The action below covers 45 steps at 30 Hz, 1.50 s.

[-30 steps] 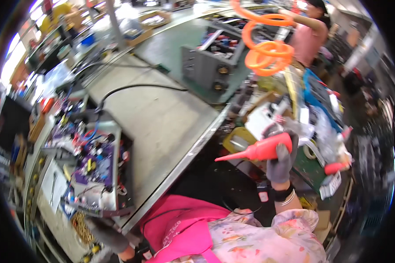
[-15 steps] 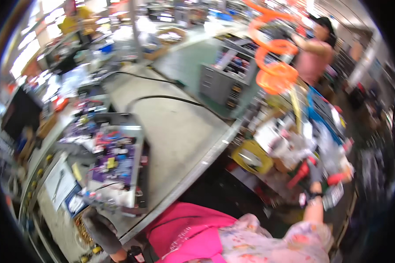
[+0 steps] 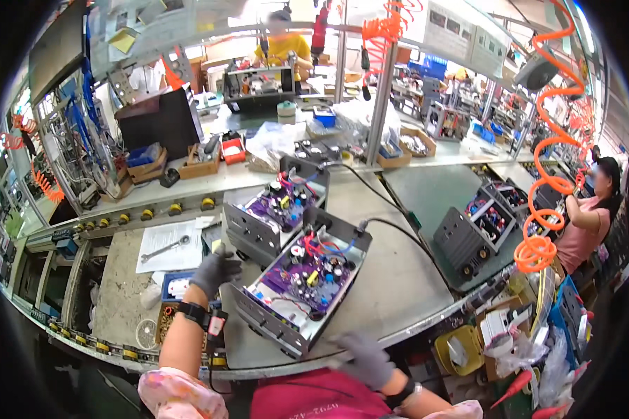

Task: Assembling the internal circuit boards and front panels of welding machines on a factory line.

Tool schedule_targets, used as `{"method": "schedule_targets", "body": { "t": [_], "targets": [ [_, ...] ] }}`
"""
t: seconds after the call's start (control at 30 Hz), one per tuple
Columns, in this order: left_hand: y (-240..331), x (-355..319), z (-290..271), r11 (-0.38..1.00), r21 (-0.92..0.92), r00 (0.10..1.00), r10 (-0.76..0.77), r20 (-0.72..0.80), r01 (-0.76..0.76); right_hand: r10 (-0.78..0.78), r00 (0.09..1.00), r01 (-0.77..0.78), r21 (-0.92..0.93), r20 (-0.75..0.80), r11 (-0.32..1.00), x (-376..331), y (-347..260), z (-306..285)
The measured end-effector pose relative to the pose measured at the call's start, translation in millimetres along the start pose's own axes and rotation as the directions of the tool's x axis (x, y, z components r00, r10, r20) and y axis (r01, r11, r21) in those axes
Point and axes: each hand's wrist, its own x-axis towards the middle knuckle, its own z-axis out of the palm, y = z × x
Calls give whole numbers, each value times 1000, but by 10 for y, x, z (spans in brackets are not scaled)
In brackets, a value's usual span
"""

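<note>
My left hand point(image 3: 217, 272), in a dark grey glove, is beside the left corner of an open metal chassis point(image 3: 304, 283). Its fingers look apart, and I see nothing held in them. The chassis sits askew on the grey work board, with a purple circuit board point(image 3: 300, 279), coloured wires and a black cable in it. Just off its near right corner is my right hand point(image 3: 365, 359), gloved too and a little blurred, its fingers stretched out with nothing visible in them. A second open chassis point(image 3: 269, 213) stands right behind the first.
Left of my left hand lie a wrench point(image 3: 164, 249) on a paper sheet and a blue bin point(image 3: 178, 285) of white parts. A finished-looking grey unit point(image 3: 468, 234) stands further right. An orange coiled hose point(image 3: 538, 181) hangs near a person point(image 3: 590, 216). At lower right is a yellow bin point(image 3: 460, 349).
My view has swung from the right side toward the bench. My right hand has come from the red-handled tools to the near chassis; my left hand has moved up beside that chassis.
</note>
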Motion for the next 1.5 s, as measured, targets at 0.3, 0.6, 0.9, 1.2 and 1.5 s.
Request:
{"method": "schedule_targets", "body": {
  "t": [0.3, 0.6, 0.9, 1.2, 1.5],
  "targets": [
    [-49, 133, 282, 950, -230, 965, -166, 203, 211, 475, 851, -522, 250, 224, 816, -10, 9, 828],
    [-207, -17, 576, 920, -385, 989, -119, -83, 78, 427, 892, -336, 413, -148, 846, -284, 38, 241],
    [-185, 91, 686, 862, -480, 986, -160, 53, 166, 276, 959, -265, 158, -58, 951, -212, 322, 44],
    [-736, -236, 663, 688, -725, 998, 0, -58, -42, 325, 915, -323, 50, -241, 945, -48, 686, -134],
    [-1490, -1638, 1535, 672, -716, 981, 148, -124, -191, 270, 931, -263, 59, -246, 963, 355, 1250, -705]
  ]
}}
